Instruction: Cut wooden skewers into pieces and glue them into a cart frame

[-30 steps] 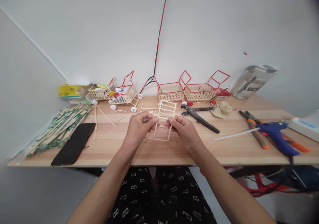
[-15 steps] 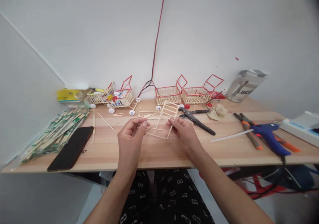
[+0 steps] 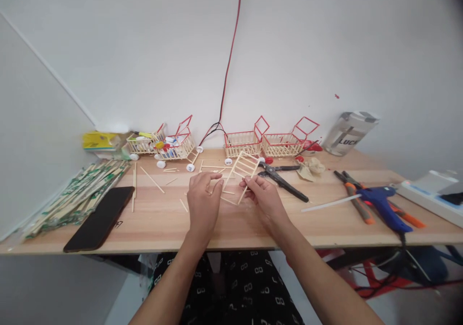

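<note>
My right hand (image 3: 263,196) pinches the right edge of a small ladder-like frame of thin wooden sticks (image 3: 241,169), which tilts up off the wooden table (image 3: 231,219). My left hand (image 3: 203,199) is just left of the frame, fingers curled down toward loose sticks (image 3: 214,169) lying on the table; what its fingertips hold, if anything, is hidden.
Stick baskets with red frames (image 3: 249,141) line the back wall. Black pliers (image 3: 282,178) lie right of the frame. A blue glue gun (image 3: 381,199), orange-handled cutters (image 3: 356,197), a phone (image 3: 101,216), wrapped chopsticks (image 3: 77,195) and a silver can (image 3: 347,132) are also there.
My left hand let go of the frame and dropped to the table left of it. My right hand keeps hold of the frame, now tilted more steeply.
</note>
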{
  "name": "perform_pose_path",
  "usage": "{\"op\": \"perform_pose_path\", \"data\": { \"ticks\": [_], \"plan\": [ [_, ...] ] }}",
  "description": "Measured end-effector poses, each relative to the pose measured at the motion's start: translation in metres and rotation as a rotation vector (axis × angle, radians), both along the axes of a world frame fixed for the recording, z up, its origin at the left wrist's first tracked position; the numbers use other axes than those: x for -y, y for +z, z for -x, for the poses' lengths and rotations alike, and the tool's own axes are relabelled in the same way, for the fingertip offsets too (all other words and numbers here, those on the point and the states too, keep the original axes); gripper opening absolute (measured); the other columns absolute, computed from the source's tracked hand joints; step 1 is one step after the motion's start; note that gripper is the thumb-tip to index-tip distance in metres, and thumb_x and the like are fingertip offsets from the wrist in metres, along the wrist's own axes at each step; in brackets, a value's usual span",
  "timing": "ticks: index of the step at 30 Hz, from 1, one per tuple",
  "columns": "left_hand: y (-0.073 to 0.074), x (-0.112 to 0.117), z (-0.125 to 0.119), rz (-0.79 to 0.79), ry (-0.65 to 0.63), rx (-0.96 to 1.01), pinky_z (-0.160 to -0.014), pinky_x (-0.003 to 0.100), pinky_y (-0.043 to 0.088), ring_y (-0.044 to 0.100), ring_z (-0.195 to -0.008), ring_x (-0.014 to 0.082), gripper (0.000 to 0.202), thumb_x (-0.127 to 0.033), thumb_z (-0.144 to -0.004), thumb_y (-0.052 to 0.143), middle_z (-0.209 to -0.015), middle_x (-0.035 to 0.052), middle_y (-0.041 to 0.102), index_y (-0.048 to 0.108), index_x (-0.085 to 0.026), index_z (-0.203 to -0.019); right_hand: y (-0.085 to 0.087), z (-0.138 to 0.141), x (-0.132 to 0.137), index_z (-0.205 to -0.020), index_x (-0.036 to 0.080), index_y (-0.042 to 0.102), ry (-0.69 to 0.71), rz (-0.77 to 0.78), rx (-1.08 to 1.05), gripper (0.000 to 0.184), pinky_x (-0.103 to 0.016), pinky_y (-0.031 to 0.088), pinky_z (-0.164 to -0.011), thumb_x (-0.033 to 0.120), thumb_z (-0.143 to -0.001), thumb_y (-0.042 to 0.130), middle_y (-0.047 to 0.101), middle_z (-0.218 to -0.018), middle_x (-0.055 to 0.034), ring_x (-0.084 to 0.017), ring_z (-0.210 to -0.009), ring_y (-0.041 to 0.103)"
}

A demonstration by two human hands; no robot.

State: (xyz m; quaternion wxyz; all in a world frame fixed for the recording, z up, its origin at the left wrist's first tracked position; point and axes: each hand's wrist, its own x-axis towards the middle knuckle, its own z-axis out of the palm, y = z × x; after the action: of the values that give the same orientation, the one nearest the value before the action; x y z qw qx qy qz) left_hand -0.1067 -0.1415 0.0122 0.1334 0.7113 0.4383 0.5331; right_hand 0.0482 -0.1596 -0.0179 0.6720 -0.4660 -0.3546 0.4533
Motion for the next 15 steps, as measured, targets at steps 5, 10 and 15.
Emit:
{"op": "perform_pose_path", "data": {
  "ticks": [5, 10, 15],
  "plan": [
    [0.001, -0.003, -0.007, -0.111, 0.013, -0.064, -0.096, 0.039, 0.040, 0.058, -0.098, 0.0217, 0.014, -0.014, -0.085, 0.057, -0.096, 0.0051, 0.071, 0.067, -0.019, -0.092, -0.003, 0.000, -0.001, -0.067, 0.018, 0.065, 0.008, -0.002, 0.016, 0.026, -0.024, 0.044, -0.062, 0.042, -0.072, 0.073, 0.067, -0.075, -0.0018, -0.011, -0.065, 0.054],
    [-0.005, -0.010, -0.009, -0.115, 0.002, -0.148, -0.091, 0.040, 0.041, 0.059, -0.095, 0.0229, 0.016, -0.017, -0.087, 0.057, -0.094, 0.0056, 0.073, 0.070, -0.020, -0.095, -0.005, 0.000, -0.001, -0.068, 0.018, 0.065, 0.016, 0.002, 0.020, 0.027, -0.025, 0.044, -0.062, 0.043, -0.071, 0.073, 0.068, -0.077, -0.0021, -0.011, -0.064, 0.055],
    [-0.007, -0.013, -0.012, -0.079, -0.010, -0.163, -0.087, 0.038, 0.042, 0.061, -0.091, 0.0225, 0.016, -0.019, -0.087, 0.058, -0.089, 0.0061, 0.073, 0.072, -0.021, -0.093, -0.005, 0.001, 0.000, -0.068, 0.018, 0.064, 0.019, 0.016, 0.015, 0.029, -0.026, 0.046, -0.063, 0.044, -0.070, 0.074, 0.069, -0.077, -0.0027, -0.012, -0.063, 0.056]
  ]
}}
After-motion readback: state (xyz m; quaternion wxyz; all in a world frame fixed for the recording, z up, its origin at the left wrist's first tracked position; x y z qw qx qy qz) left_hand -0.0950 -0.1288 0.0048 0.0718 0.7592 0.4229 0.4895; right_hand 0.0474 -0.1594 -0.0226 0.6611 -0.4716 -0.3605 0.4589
